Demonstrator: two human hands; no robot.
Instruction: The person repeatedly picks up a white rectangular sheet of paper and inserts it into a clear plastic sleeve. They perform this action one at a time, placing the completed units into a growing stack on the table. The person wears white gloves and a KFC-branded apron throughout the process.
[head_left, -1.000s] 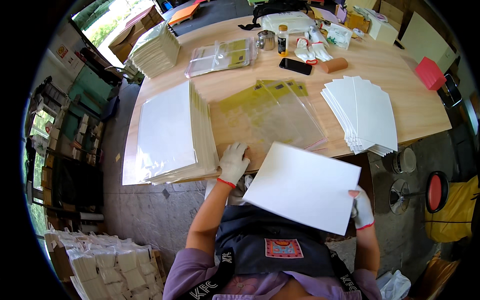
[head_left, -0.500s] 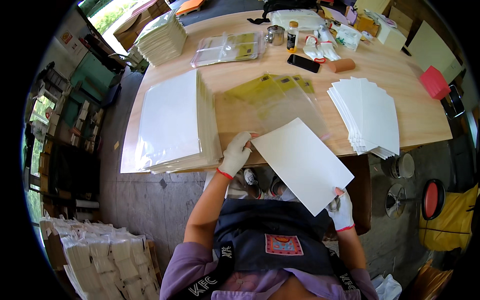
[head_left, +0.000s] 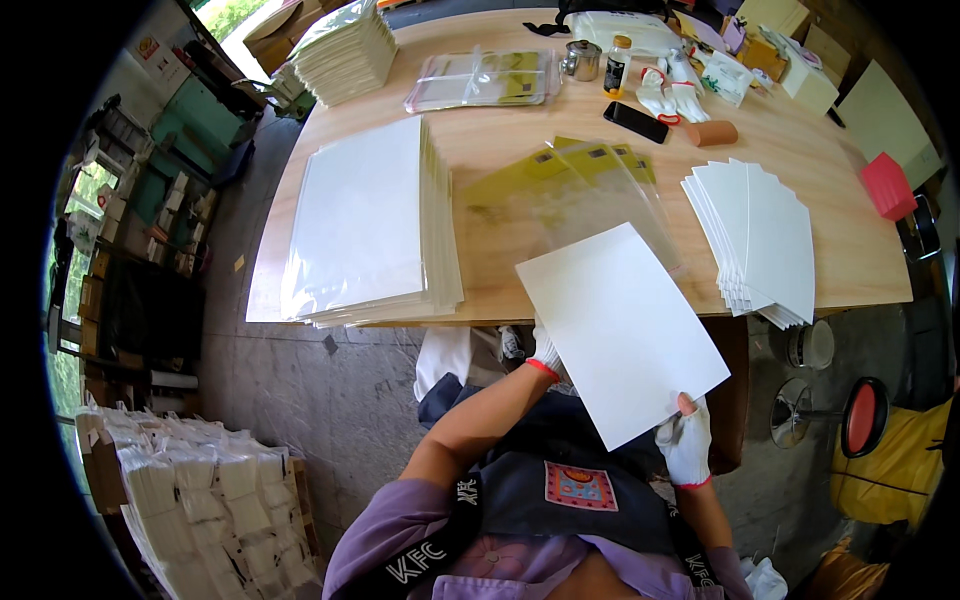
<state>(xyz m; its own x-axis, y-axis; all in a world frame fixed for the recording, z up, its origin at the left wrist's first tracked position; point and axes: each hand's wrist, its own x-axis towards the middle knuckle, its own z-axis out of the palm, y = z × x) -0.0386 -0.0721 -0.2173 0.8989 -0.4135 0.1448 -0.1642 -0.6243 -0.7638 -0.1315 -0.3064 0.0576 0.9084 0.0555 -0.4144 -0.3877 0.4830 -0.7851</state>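
A white sheet of board or stiff paper [head_left: 625,330] is held tilted in front of me at the table's near edge. My right hand [head_left: 686,442], in a white fingerless glove, pinches its lower right corner, the bare thumb on top. My left hand [head_left: 545,352], gloved alike with a red cuff, is partly behind the sheet's left edge; its fingers are hidden. Beyond the sheet lie several clear plastic sleeves [head_left: 615,200] with olive-gold ends, fanned out. To the right rests a fanned stack of white sheets [head_left: 765,235]. At left stands a thick pile of sleeved white sheets [head_left: 360,220].
Toward the back are another sleeved pile [head_left: 345,55], a bundle of packed sleeves [head_left: 480,80], a metal mug [head_left: 581,61], a bottle [head_left: 617,68], a black phone [head_left: 636,122], spare gloves [head_left: 675,95] and a brown roll [head_left: 711,133]. A round stool [head_left: 862,418] stands right of the table.
My left hand has moved from the sheet's upper left corner to behind its left edge. The right hand keeps its corner. The whole view has shifted slightly.
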